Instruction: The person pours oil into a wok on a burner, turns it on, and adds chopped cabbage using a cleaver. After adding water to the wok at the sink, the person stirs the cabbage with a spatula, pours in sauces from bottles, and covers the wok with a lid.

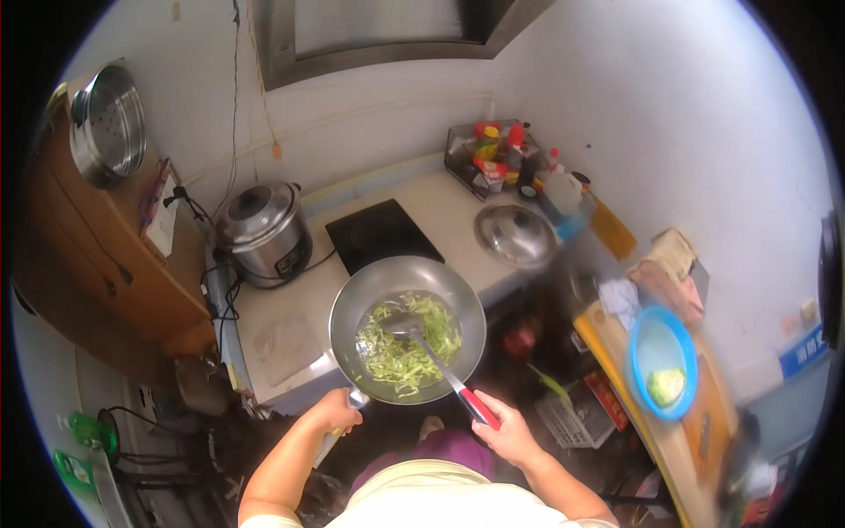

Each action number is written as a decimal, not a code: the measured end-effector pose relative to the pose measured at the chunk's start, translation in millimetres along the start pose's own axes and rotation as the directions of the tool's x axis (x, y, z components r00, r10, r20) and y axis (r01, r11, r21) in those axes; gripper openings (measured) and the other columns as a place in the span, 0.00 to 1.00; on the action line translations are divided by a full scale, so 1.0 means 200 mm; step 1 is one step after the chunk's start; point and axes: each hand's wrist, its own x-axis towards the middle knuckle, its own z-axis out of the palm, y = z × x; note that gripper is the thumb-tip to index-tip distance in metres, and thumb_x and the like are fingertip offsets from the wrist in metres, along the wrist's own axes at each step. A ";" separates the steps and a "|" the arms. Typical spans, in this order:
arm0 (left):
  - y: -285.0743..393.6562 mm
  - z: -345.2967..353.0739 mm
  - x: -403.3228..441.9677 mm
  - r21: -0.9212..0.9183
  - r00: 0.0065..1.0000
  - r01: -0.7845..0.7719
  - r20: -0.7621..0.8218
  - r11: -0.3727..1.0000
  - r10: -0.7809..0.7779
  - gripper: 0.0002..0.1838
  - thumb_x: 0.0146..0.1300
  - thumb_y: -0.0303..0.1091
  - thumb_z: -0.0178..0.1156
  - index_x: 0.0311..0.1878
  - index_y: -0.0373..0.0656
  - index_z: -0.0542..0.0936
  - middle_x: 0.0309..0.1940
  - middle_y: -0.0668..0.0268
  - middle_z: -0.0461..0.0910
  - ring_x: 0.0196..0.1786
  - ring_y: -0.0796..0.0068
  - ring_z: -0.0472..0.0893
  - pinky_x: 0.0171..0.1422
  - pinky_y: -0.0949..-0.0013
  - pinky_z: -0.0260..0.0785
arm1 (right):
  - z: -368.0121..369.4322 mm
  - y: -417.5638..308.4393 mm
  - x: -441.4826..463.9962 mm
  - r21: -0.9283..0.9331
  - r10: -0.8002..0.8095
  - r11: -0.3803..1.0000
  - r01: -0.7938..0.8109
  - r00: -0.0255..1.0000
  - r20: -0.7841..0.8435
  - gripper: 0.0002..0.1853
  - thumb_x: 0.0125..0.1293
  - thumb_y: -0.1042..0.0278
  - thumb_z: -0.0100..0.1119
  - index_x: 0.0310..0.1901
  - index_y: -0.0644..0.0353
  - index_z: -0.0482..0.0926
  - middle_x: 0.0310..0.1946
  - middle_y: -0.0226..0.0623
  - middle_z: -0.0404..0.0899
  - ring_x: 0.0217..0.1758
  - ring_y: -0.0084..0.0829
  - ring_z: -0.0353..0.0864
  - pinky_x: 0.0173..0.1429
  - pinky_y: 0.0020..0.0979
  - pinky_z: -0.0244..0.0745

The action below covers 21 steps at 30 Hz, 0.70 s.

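My left hand (pixel 334 412) is wrapped round the handle of a grey wok (pixel 469 308). The wok is lifted in front of the counter, its near part over the floor. Shredded green vegetable (pixel 396 365) lies in a pool of clear liquid at its bottom. In my right hand (pixel 510 431) is the red grip of a metal spatula (pixel 437 363), whose head rests among the shreds. Just behind the wok, a flat black induction cooker (pixel 383 236) sits on the counter, partly covered by the wok's rim.
An electric cooker (pixel 264 233) with cords stands left on the counter (pixel 414 202). A domed lid (pixel 515 235) lies to the right, near a rack of bottles (pixel 493 154). On the wooden side table, a blue basin (pixel 660 330) contains a pale green vegetable piece (pixel 666 387).
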 end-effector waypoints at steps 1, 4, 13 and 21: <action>0.04 -0.03 0.06 -0.013 1.000 0.014 -0.008 1.000 -0.014 0.26 0.44 0.23 0.62 0.47 0.21 0.66 0.15 0.59 0.75 0.16 0.72 0.75 0.21 0.68 0.68 | -0.03 -0.02 0.09 -0.022 -0.007 1.000 0.008 1.000 0.016 0.30 0.58 0.79 0.59 0.64 0.62 0.65 0.43 0.33 0.77 0.41 0.18 0.73 0.49 0.21 0.69; 0.08 -0.07 0.24 -0.104 0.999 0.009 -0.033 0.995 -0.013 0.26 0.45 0.20 0.62 0.48 0.21 0.66 0.15 0.58 0.74 0.15 0.70 0.75 0.19 0.66 0.67 | -0.11 -0.08 0.31 -0.099 -0.057 0.993 0.064 0.996 0.069 0.31 0.58 0.78 0.59 0.65 0.61 0.64 0.43 0.32 0.77 0.41 0.19 0.74 0.50 0.23 0.70; 0.32 -0.35 0.71 -0.284 0.990 0.033 -0.119 0.958 -0.069 0.07 0.43 0.22 0.61 0.27 0.31 0.75 0.14 0.58 0.74 0.15 0.69 0.75 0.18 0.65 0.67 | -0.19 -0.13 0.89 -0.071 -0.074 0.994 0.086 0.985 0.154 0.32 0.59 0.79 0.58 0.66 0.59 0.62 0.39 0.33 0.78 0.41 0.22 0.76 0.50 0.24 0.71; 0.36 -0.66 1.13 -0.276 0.983 0.029 -0.167 0.961 -0.078 0.06 0.43 0.25 0.61 0.25 0.33 0.76 0.13 0.59 0.74 0.15 0.68 0.75 0.20 0.65 0.68 | -0.17 -0.22 1.32 -0.170 -0.107 0.976 0.134 0.981 0.161 0.32 0.58 0.81 0.58 0.65 0.61 0.62 0.49 0.39 0.75 0.46 0.24 0.76 0.54 0.25 0.70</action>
